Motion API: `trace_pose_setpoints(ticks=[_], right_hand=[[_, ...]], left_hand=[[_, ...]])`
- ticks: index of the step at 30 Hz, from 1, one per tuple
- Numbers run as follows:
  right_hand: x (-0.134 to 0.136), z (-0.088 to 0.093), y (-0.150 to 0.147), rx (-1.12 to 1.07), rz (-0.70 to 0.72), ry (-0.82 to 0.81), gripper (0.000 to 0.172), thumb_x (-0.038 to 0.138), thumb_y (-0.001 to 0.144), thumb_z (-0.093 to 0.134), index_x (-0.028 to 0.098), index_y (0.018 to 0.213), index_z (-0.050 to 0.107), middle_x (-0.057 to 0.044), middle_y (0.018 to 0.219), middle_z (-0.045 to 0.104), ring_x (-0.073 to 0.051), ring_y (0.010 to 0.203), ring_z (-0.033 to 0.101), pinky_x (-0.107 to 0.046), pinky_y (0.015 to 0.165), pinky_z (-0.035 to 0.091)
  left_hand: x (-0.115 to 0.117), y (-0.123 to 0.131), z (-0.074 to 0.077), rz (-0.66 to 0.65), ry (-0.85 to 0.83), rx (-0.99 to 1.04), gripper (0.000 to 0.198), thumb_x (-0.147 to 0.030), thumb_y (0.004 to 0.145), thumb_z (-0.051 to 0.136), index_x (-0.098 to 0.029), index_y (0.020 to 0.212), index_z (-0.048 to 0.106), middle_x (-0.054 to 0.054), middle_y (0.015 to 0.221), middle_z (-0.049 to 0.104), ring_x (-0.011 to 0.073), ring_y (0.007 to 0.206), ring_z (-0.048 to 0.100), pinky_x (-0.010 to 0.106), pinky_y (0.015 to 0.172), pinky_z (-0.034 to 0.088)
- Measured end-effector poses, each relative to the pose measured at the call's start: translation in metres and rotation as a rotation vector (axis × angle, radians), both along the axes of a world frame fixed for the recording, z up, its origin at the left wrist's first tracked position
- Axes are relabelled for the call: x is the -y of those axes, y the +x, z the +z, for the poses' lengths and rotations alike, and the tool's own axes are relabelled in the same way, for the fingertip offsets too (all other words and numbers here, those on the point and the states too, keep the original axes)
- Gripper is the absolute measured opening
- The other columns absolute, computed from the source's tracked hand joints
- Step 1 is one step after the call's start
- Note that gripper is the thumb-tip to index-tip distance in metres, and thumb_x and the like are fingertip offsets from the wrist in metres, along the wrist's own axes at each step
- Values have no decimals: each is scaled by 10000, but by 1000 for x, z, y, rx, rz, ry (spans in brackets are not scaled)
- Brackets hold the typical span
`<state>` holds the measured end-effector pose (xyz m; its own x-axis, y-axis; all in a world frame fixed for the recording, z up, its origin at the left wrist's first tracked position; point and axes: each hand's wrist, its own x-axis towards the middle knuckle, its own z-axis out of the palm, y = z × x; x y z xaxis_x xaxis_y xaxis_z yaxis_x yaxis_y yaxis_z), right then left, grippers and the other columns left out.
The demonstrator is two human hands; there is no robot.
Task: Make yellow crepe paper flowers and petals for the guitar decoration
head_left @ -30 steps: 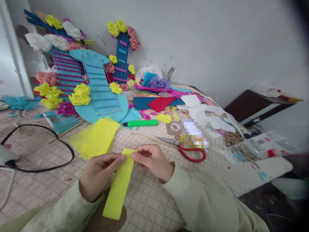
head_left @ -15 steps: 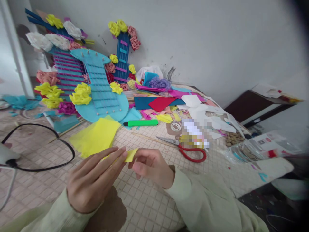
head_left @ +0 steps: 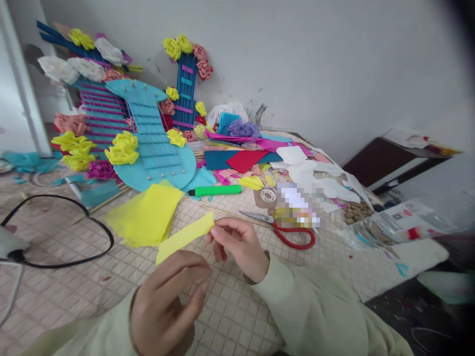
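Observation:
A narrow strip of yellow crepe paper [head_left: 185, 238] slants across the middle of the view, its right end pinched between the thumb and fingers of my right hand [head_left: 239, 244]. My left hand [head_left: 172, 299] is just below the strip's left end, with thumb and fingers curved apart and nothing visible between them. Behind the strip lies a stack of yellow paper sheets [head_left: 143, 215]. A green marker-like tool [head_left: 217, 190] with a black end rests beyond it. To the right are scissors with red handles [head_left: 297, 242], blades pointing left.
A light-blue paper guitar [head_left: 154, 143] with yellow paper flowers leans at the back left, with dark-blue ones behind. Paper scraps [head_left: 248, 160] and purple yarn [head_left: 243, 128] are heaped near the wall. A black cable [head_left: 107, 227] loops at left. A tape roll [head_left: 267, 195] lies near the scissors.
My left hand has come off the yellow strip and moved down toward me, its fingers opening. The strip now shows at length, held by my right hand alone.

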<state>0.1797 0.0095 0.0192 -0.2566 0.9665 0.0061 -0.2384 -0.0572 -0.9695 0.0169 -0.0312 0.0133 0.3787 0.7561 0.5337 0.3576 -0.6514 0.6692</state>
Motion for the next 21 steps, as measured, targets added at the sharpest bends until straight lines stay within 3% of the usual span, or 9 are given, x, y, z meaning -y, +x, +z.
trace_pose_setpoints(ticks=[3, 6, 9, 12, 16, 21], right_hand=[[0, 0, 1, -96, 13, 25, 185, 318, 773, 588, 151, 694, 603, 4, 625, 608, -48, 377, 470, -185, 368, 375], [0, -1, -1, -154, 32, 10, 169, 305, 776, 589, 151, 709, 611, 1, 640, 616, -48, 368, 480, -183, 363, 369], [2, -2, -3, -115, 34, -39, 199, 322, 762, 599, 142, 680, 608, 4, 608, 605, -48, 351, 472, -181, 350, 358], [3, -3, -7, -39, 14, -83, 229, 357, 728, 624, 136, 670, 603, 13, 560, 585, -51, 335, 462, -176, 328, 337], [3, -9, -9, 27, -11, -106, 250, 386, 698, 643, 139, 726, 620, 8, 588, 601, -48, 339, 451, -176, 320, 339], [2, -14, -9, 69, -8, -64, 220, 354, 721, 627, 137, 683, 623, 14, 568, 581, -42, 364, 439, -170, 343, 356]], left_hand=[[-1, 15, -11, -26, -466, 236, 323, -240, 792, 548, -273, 1108, 606, 78, 1037, 666, 238, 917, 624, 329, 739, 536], [-8, 22, -22, -41, -708, 602, 310, -377, 801, 539, -301, 1092, 617, 58, 1083, 659, 242, 976, 609, 379, 836, 508], [-13, 24, -24, -23, -758, 895, 269, -419, 768, 578, -286, 980, 676, 42, 1050, 679, 242, 1033, 580, 390, 904, 468], [-17, 27, -18, 75, -796, 1088, 270, -417, 722, 631, -257, 933, 687, 45, 1009, 694, 248, 1064, 561, 399, 910, 466], [-21, 29, -14, 139, -828, 1145, 301, -408, 718, 632, -230, 956, 672, 60, 1049, 677, 259, 1099, 539, 417, 934, 452], [-22, 30, -14, 106, -855, 1161, 287, -374, 700, 658, -229, 946, 673, 68, 1031, 687, 276, 1055, 573, 427, 903, 470]])
